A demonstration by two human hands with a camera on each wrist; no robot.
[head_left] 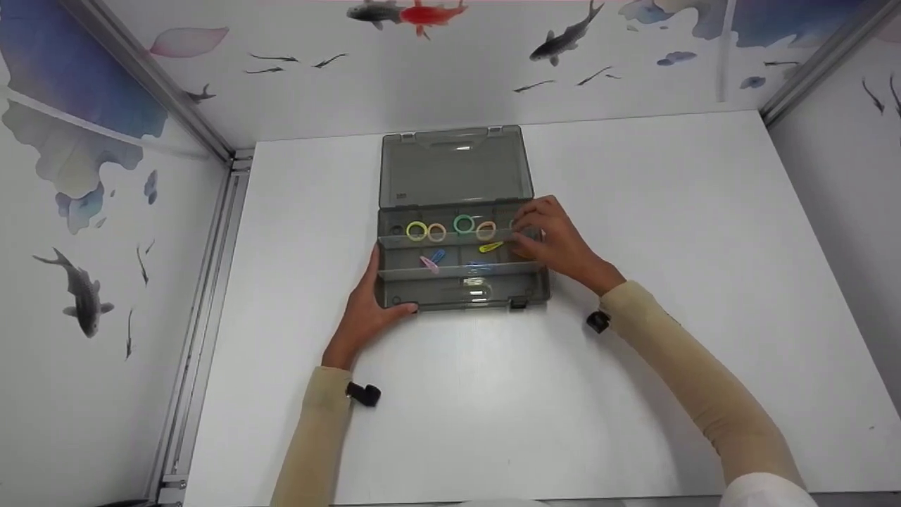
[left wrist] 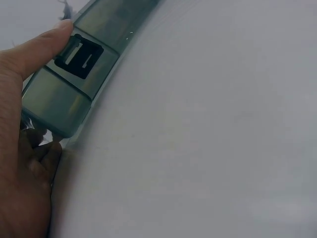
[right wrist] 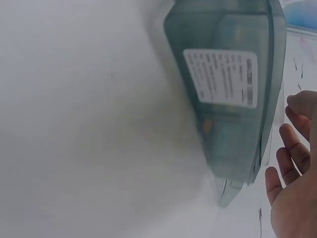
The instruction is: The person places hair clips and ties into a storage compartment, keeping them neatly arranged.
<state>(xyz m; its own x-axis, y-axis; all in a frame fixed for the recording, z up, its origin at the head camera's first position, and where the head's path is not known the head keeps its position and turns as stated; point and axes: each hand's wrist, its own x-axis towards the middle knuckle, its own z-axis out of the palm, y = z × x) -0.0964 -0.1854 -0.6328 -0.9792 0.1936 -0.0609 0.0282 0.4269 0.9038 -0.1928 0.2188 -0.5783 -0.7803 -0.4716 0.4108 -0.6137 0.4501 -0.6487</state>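
A smoky grey plastic compartment box (head_left: 464, 290) lies with its lid (head_left: 456, 169) folded back. My left hand (head_left: 362, 317) grips its front left corner, thumb along the front wall by a black latch (left wrist: 79, 57). My right hand (head_left: 559, 239) is bent over the right end, fingertips at the back right compartment; I cannot tell whether it pinches anything. Ring-shaped hair ties lie in the back row: yellow (head_left: 417, 231), peach (head_left: 436, 232), green (head_left: 464, 224) and another peach one (head_left: 486, 230). In the middle row are yellow (head_left: 490, 247), pink (head_left: 429, 264) and blue (head_left: 438, 255) hair clips.
The box rests on a white table (head_left: 457, 415), near its back edge. Panels printed with fish (head_left: 566, 35) enclose the back and sides. A white printed label (right wrist: 225, 77) is stuck on the box's right side.
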